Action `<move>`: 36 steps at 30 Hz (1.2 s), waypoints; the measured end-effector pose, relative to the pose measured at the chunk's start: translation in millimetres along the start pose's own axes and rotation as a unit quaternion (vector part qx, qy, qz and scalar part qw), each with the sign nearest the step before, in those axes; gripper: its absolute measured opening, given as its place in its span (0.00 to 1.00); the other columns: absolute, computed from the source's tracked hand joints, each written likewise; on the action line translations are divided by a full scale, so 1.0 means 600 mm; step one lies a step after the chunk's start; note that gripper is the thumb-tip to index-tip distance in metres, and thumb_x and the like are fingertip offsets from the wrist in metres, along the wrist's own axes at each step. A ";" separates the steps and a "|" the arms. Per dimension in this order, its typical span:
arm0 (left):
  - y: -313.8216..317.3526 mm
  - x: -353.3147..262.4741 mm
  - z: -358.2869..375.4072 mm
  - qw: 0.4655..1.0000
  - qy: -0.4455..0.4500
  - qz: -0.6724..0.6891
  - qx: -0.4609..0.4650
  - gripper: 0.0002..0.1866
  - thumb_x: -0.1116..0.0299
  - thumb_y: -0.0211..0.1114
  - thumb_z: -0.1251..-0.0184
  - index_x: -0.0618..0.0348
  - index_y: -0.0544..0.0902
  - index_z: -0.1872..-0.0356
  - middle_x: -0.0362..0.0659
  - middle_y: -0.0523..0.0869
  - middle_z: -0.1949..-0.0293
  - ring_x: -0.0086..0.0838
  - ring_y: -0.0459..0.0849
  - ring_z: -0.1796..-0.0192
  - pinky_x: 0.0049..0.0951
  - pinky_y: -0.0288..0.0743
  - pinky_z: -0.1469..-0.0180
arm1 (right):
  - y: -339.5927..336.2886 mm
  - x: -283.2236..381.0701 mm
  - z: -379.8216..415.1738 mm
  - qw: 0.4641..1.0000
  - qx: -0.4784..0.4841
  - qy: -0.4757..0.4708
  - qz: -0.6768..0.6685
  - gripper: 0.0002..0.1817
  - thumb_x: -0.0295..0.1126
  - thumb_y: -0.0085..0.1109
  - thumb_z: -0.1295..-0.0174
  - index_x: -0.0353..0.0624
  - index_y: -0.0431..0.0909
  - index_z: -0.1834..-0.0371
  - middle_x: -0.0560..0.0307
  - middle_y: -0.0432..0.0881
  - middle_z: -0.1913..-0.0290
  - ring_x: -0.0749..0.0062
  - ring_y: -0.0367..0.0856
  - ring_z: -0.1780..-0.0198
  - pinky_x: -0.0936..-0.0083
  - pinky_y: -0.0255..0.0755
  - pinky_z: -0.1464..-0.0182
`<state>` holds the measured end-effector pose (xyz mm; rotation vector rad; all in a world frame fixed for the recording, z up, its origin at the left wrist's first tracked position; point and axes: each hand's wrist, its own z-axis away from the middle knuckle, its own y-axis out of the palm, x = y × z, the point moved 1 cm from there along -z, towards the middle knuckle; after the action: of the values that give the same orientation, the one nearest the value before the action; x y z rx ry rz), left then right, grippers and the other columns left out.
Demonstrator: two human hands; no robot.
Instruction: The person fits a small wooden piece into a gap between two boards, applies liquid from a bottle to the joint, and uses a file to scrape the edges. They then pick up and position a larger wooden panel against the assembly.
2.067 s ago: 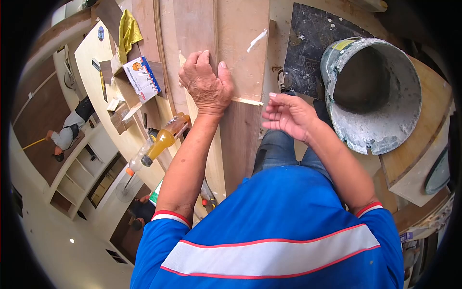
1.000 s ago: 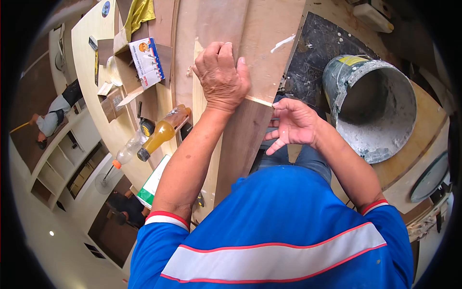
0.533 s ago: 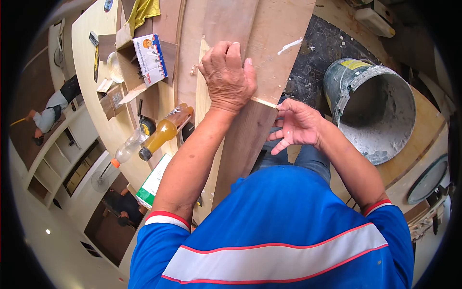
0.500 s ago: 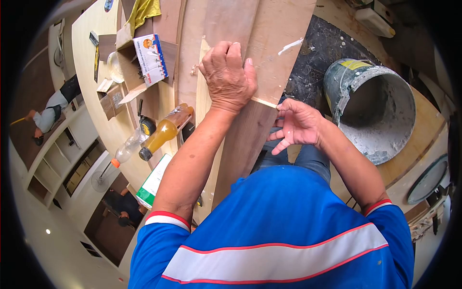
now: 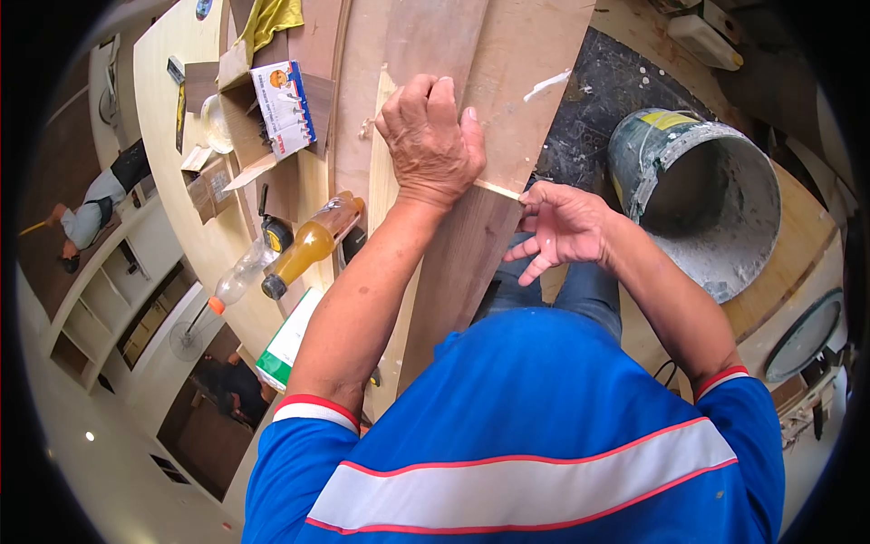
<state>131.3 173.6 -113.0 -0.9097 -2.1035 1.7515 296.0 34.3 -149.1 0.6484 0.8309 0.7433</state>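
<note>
My left hand (image 5: 430, 140) rests on a brown wooden board (image 5: 462, 245) with its fingers bent and close together; what lies under the palm is hidden. A thin pale wood strip (image 5: 497, 189) crosses the board from beneath that hand to its right edge. There, the thumb and forefinger of my right hand (image 5: 566, 227) pinch the strip's end, while the other fingers spread loosely below. A wider, lighter wood panel (image 5: 521, 100) extends beyond the strip.
Left are an amber-filled bottle (image 5: 313, 245), a clear bottle (image 5: 240, 275), a tape measure (image 5: 277, 236) and an opened cardboard box (image 5: 283, 109). A plaster-crusted bucket (image 5: 698, 199) stands right. Another person (image 5: 104, 195) is far left.
The fingers of my right hand have shifted very slightly, its pinch staying at the strip's end. My left hand has hardly moved.
</note>
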 end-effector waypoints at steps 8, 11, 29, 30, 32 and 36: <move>0.000 -0.001 -0.001 1.000 0.000 -0.002 0.000 0.29 0.66 0.71 0.44 0.56 0.76 0.39 0.49 0.74 0.41 0.48 0.70 0.39 0.51 0.62 0.35 | -0.003 -0.053 -0.006 0.993 0.002 -0.119 -0.001 0.22 0.51 0.63 0.31 0.48 0.75 0.47 0.49 0.76 0.40 0.41 0.76 0.37 0.28 0.69 0.39; 0.000 -0.001 0.000 1.000 0.003 -0.005 -0.002 0.28 0.66 0.71 0.44 0.57 0.76 0.39 0.49 0.75 0.41 0.48 0.70 0.40 0.50 0.62 0.35 | -0.001 -0.093 -0.015 0.966 -0.064 -0.250 0.037 0.26 0.56 0.61 0.29 0.47 0.74 0.44 0.52 0.76 0.40 0.52 0.78 0.38 0.39 0.71 0.38; -0.049 -0.040 0.073 0.991 0.046 0.126 -0.006 0.23 0.77 0.70 0.43 0.63 0.79 0.44 0.55 0.83 0.45 0.50 0.80 0.41 0.45 0.71 0.36 | 0.010 -0.111 -0.044 0.643 -0.302 -0.647 0.277 0.07 0.21 0.70 0.45 0.39 0.85 0.63 0.57 0.82 0.56 0.74 0.83 0.58 0.77 0.80 0.58; -0.058 -0.051 0.086 0.987 0.043 0.152 0.013 0.21 0.77 0.70 0.44 0.62 0.81 0.46 0.54 0.84 0.45 0.50 0.81 0.42 0.46 0.70 0.36 | 0.011 -0.110 -0.047 0.644 -0.294 -0.652 0.270 0.07 0.22 0.70 0.45 0.39 0.85 0.63 0.57 0.82 0.56 0.73 0.83 0.59 0.76 0.80 0.58; -0.065 -0.058 0.113 0.979 0.036 0.187 0.069 0.21 0.77 0.71 0.46 0.58 0.83 0.49 0.51 0.85 0.45 0.48 0.81 0.42 0.46 0.70 0.36 | 0.011 -0.111 -0.051 0.633 -0.296 -0.662 0.272 0.07 0.21 0.70 0.45 0.38 0.85 0.63 0.57 0.82 0.57 0.73 0.83 0.59 0.76 0.80 0.59; -0.080 -0.077 0.108 0.975 0.068 0.177 0.115 0.17 0.77 0.71 0.47 0.55 0.85 0.54 0.47 0.86 0.49 0.47 0.81 0.45 0.45 0.70 0.38 | 0.014 -0.110 -0.046 0.593 -0.311 -0.681 0.295 0.07 0.21 0.69 0.47 0.38 0.84 0.64 0.55 0.83 0.59 0.70 0.83 0.60 0.73 0.79 0.58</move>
<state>116.3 90.8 -74.0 -1.3542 -1.6858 1.9818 240.0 -7.0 -129.7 0.6177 -1.1267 0.7836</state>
